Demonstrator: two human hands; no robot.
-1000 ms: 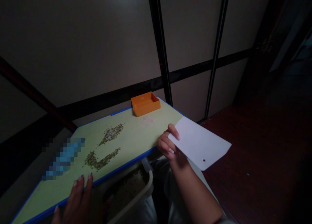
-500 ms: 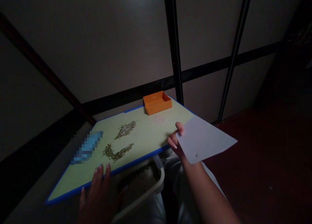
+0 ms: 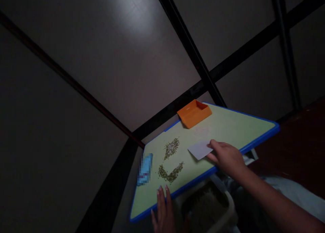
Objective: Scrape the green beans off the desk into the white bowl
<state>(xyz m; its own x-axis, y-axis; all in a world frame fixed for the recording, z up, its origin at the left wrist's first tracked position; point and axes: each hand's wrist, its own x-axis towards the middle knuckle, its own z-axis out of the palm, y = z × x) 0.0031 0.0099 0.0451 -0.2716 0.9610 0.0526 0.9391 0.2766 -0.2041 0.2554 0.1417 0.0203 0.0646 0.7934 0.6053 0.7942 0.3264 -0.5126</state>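
Note:
My right hand [image 3: 226,157] pinches a sheet of white paper [image 3: 200,149] between thumb and fingers, held low over the pale yellow-green table [image 3: 236,124]. The sheet points left, toward two piles of small grains. The nearer pile [image 3: 170,175] is greenish and curved; the farther pile [image 3: 171,148] is mixed with paler grains. My left hand [image 3: 164,209] rests on the table's near edge with fingers stretched out, holding nothing. Below that edge sits a light-coloured tub [image 3: 232,206] with dark grains inside, partly shadowed.
An orange open box [image 3: 195,115] stands at the table's back edge. A faint pinkish patch [image 3: 201,131] lies in front of it. The blue item at the left [image 3: 145,169] is blurred out. Panelled walls [image 3: 152,67] rise close behind the table.
My right hand has brought the paper from beyond the table's right front edge in over the tabletop, turning it to point left. My left hand stays at the near edge. The view has tilted.

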